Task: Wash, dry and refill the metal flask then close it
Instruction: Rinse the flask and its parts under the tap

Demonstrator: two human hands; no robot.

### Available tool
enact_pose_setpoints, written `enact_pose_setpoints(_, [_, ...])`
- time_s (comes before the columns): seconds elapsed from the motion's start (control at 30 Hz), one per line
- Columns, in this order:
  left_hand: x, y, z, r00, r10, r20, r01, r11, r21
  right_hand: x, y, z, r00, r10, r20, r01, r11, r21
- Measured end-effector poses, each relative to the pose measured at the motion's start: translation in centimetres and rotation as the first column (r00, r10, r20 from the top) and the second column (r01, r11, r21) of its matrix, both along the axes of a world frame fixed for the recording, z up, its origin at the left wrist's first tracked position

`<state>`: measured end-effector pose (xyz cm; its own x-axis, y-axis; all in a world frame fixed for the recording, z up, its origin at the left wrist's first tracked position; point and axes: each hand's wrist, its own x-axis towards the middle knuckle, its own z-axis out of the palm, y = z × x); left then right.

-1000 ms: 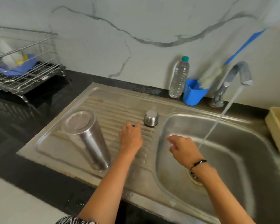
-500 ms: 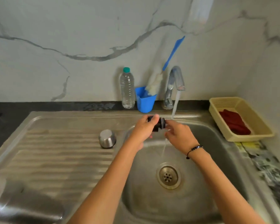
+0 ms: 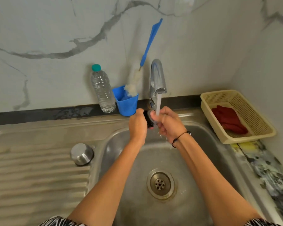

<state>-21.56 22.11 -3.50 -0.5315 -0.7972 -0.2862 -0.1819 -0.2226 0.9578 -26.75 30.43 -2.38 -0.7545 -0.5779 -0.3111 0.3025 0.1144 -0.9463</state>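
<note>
Your fingers [image 3: 155, 115] on both hands are pinched around the small black flask stopper [image 3: 148, 119], held between the left hand [image 3: 137, 126] and the right hand [image 3: 168, 123] directly under the running stream; your right thumb presses on its face while your left hand wraps its far side.

Nearest to you, the sink basin [image 3: 203, 144] lies under your forearms, with the drain [image 3: 160, 183] open below. To the left on the ribbed drainboard [image 3: 31, 173], the steel cap [image 3: 82, 154] sits upside down, well apart from your hands. The flask body itself is out of view, so I cannot tell where it stands.

Farther back, the tap [image 3: 157, 77] pours onto your thumb. Beside it stand the blue cup [image 3: 127, 101] holding the bottle brush [image 3: 147, 51], then the plastic water bottle [image 3: 102, 90]. At far right, a cream basket [image 3: 235, 116] holds a red cloth [image 3: 227, 119].

The risk, as I judge it: the stopper is wet and small, so a loosened pinch could drop it into the basin, and water striking your thumb may splash past the rim.
</note>
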Motion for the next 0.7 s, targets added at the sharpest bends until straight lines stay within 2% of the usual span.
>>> enact_pose_setpoints(0.1, [-0.2,0.0,-0.1,1.000,-0.011,-0.016,0.011,1.000,0.010,-0.3,-0.2,-0.7,0.998,-0.005,0.063,0.011,0.996,-0.085])
enact_pose_setpoints(0.27, [-0.7,0.6,-0.4,1.000,0.003,0.019,-0.003,1.000,0.007,-0.6,-0.3,-1.0,0.994,-0.097,0.045,0.100,0.992,-0.076])
enact_pose_setpoints(0.33, [-0.8,1.2,-0.8,1.000,0.006,0.029,-0.005,1.000,-0.008,-0.8,-0.6,-1.3,0.987,-0.156,-0.042,0.155,0.987,-0.030])
enact_pose_setpoints(0.43, [-0.9,1.8,-1.2,0.998,0.034,0.049,-0.033,0.999,-0.007,-0.7,-0.8,-2.1,0.943,-0.205,-0.262,0.235,0.968,0.086])
enact_pose_setpoints(0.6, [-1.5,2.1,-1.0,0.991,0.095,0.092,-0.092,0.995,-0.031,0.2,-0.1,-2.8,0.954,-0.119,-0.275,0.166,0.974,0.155])
enact_pose_setpoints(0.7, [-1.3,3.5,0.0,0.992,0.118,0.042,-0.113,0.988,-0.107,-1.3,-0.1,-1.7,0.921,-0.105,-0.376,0.184,0.966,0.180])
